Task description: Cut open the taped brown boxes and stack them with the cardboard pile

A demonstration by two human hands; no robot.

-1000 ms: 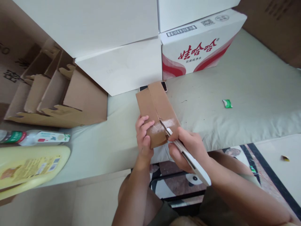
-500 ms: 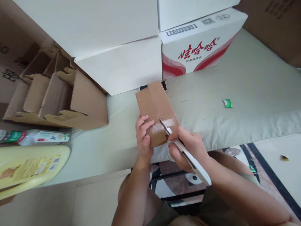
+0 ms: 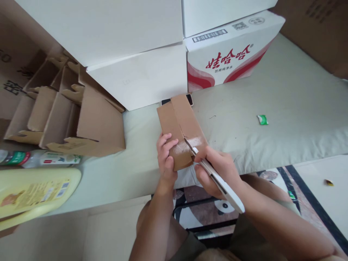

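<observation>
A small brown cardboard box [image 3: 187, 116] lies slantwise before me, with a seam running down its top face and a shiny, whitish patch near its lower end. My left hand [image 3: 165, 156] grips the box's left side, fingers on top and thumb at the near corner. In my right hand [image 3: 217, 168] is a white utility knife [image 3: 227, 194], its dark blade out. The blade tip touches the box at the seam, by a small tear. Part of a phone [image 3: 189, 99] shows behind the box's far end.
White cartons [image 3: 138, 79] and a red-and-white water carton [image 3: 225, 61] stand at the back. Brown cardboard dividers [image 3: 100, 119], a plastic bottle [image 3: 34, 158] and a yellow jug [image 3: 40, 192] are at left. A green packet [image 3: 262, 120] lies on the pale cloth [image 3: 304, 119] at right.
The brown cardboard dividers at left have shifted, leaning a little further toward the front. Both hands, the box and the knife stay almost exactly where they were.
</observation>
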